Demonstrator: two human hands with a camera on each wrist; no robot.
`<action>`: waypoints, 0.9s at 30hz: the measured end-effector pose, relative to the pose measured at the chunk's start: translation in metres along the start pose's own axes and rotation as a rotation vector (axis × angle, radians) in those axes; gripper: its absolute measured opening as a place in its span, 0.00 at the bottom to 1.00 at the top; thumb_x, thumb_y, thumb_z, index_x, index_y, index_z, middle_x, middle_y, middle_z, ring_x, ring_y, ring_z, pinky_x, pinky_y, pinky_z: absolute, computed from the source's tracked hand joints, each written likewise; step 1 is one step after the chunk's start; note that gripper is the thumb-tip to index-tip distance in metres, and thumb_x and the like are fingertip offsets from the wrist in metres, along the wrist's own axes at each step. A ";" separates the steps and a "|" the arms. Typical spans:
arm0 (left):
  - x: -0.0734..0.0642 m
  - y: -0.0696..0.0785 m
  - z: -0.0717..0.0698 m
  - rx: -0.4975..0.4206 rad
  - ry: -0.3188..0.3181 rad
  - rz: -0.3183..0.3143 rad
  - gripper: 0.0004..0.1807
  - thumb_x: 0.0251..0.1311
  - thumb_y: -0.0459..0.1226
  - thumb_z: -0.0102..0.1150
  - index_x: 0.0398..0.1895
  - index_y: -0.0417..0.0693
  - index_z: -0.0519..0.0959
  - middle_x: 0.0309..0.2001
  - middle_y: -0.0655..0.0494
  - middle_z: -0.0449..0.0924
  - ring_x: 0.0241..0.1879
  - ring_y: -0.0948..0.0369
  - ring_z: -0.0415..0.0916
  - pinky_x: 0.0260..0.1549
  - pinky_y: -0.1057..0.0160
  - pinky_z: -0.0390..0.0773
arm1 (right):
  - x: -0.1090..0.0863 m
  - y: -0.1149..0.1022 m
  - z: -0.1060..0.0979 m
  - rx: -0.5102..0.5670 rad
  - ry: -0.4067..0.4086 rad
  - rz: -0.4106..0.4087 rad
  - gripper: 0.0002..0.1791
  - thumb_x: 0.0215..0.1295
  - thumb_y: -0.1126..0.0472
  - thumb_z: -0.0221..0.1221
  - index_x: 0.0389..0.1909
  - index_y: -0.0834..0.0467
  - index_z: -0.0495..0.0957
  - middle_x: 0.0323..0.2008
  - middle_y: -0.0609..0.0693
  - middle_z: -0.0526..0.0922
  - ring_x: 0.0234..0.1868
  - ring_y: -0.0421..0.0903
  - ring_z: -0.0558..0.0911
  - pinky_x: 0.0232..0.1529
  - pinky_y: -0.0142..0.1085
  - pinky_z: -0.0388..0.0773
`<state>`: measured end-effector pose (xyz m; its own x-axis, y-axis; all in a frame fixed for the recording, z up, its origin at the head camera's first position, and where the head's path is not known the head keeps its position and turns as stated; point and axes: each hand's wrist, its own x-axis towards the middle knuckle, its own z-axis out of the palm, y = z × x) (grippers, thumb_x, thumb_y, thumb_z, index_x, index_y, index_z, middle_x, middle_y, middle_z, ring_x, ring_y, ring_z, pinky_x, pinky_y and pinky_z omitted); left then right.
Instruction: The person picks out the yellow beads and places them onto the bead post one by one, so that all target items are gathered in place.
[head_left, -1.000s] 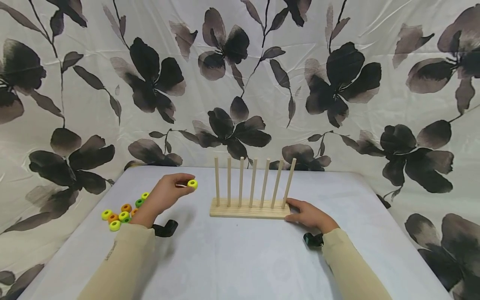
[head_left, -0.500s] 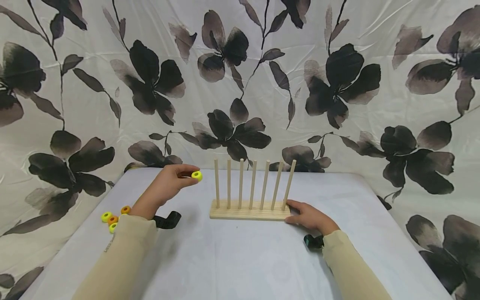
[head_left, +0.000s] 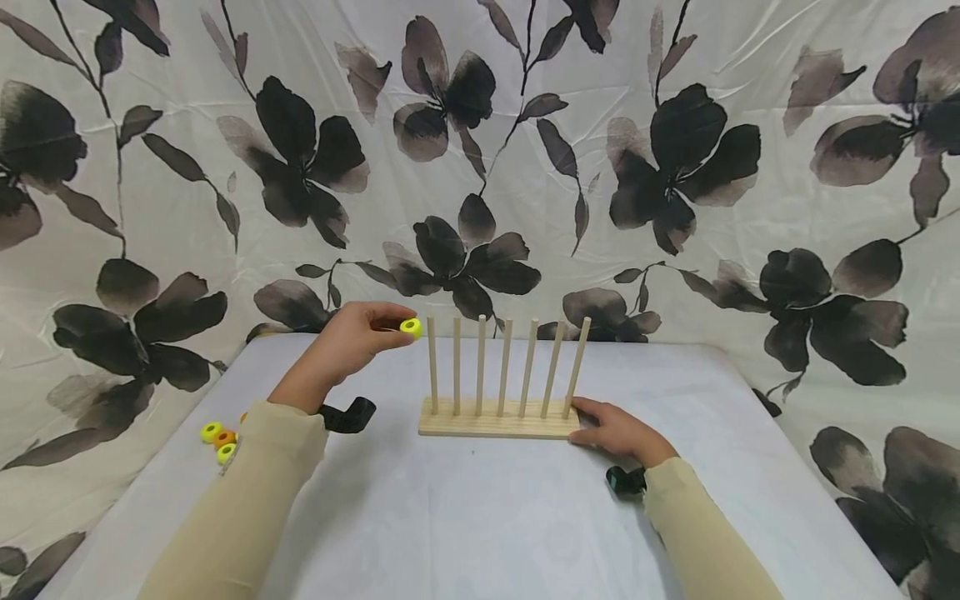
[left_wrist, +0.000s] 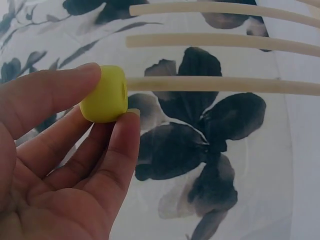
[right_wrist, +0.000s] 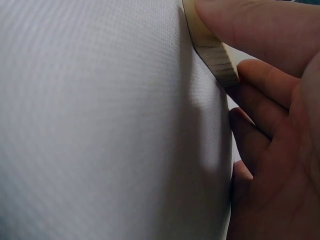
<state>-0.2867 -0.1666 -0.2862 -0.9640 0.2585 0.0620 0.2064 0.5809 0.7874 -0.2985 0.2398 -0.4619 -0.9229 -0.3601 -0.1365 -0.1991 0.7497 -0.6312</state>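
A yellow bead (head_left: pixel 410 328) is pinched between the thumb and fingers of my left hand (head_left: pixel 352 343), raised beside the top of the leftmost wooden peg (head_left: pixel 432 367). In the left wrist view the yellow bead (left_wrist: pixel 106 97) has its hole facing the tip of a peg (left_wrist: pixel 225 84); whether they touch I cannot tell. Several upright pegs stand bare on a light wooden base (head_left: pixel 495 427). My right hand (head_left: pixel 618 431) grips the right end of that base, its thumb (right_wrist: pixel 265 32) on top and its fingers around the far side.
At the table's left, several yellow and orange beads (head_left: pixel 225 453) lie together, partly hidden by the left sleeve (head_left: pixel 255 483). A white cloth covers the table (head_left: pixel 465 517). Behind it hangs a flower-patterned curtain (head_left: pixel 555 242).
My left hand has risen and moved right with the yellow bead, from above the table to the leftmost peg's top. The right hand and pegged base have stayed put.
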 end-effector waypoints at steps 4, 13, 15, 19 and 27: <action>0.003 0.009 0.000 0.009 -0.006 0.023 0.24 0.61 0.39 0.63 0.62 0.48 0.75 0.57 0.50 0.78 0.57 0.53 0.76 0.59 0.49 0.74 | -0.001 0.000 -0.001 0.005 0.001 -0.005 0.42 0.61 0.47 0.63 0.72 0.59 0.60 0.72 0.61 0.62 0.74 0.62 0.57 0.71 0.58 0.55; 0.009 0.030 0.006 0.017 -0.024 0.053 0.24 0.62 0.38 0.62 0.62 0.49 0.74 0.58 0.52 0.77 0.58 0.55 0.76 0.59 0.51 0.75 | 0.000 0.000 -0.001 0.009 -0.008 0.017 0.42 0.61 0.46 0.63 0.73 0.56 0.59 0.72 0.60 0.61 0.74 0.62 0.56 0.71 0.59 0.55; 0.011 0.035 0.008 0.011 -0.029 0.060 0.23 0.62 0.38 0.62 0.62 0.50 0.75 0.58 0.53 0.77 0.57 0.56 0.76 0.58 0.52 0.76 | 0.001 0.000 -0.001 0.016 -0.008 0.015 0.42 0.61 0.46 0.63 0.73 0.57 0.59 0.72 0.60 0.61 0.74 0.62 0.56 0.71 0.59 0.55; 0.015 0.044 0.014 0.012 -0.032 0.087 0.22 0.62 0.37 0.62 0.61 0.49 0.76 0.57 0.52 0.78 0.56 0.56 0.77 0.57 0.53 0.76 | 0.002 0.001 0.000 0.025 -0.006 0.018 0.43 0.61 0.46 0.64 0.73 0.56 0.60 0.72 0.60 0.61 0.74 0.62 0.56 0.71 0.59 0.55; 0.024 0.055 0.029 0.001 -0.049 0.139 0.21 0.62 0.36 0.62 0.60 0.47 0.77 0.55 0.51 0.79 0.55 0.55 0.77 0.56 0.54 0.78 | 0.001 0.002 0.000 0.032 0.002 0.030 0.42 0.61 0.46 0.64 0.73 0.56 0.60 0.72 0.59 0.61 0.74 0.61 0.56 0.72 0.58 0.54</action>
<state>-0.2938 -0.1060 -0.2591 -0.9169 0.3735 0.1408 0.3376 0.5376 0.7727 -0.2999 0.2410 -0.4631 -0.9288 -0.3368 -0.1543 -0.1610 0.7421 -0.6507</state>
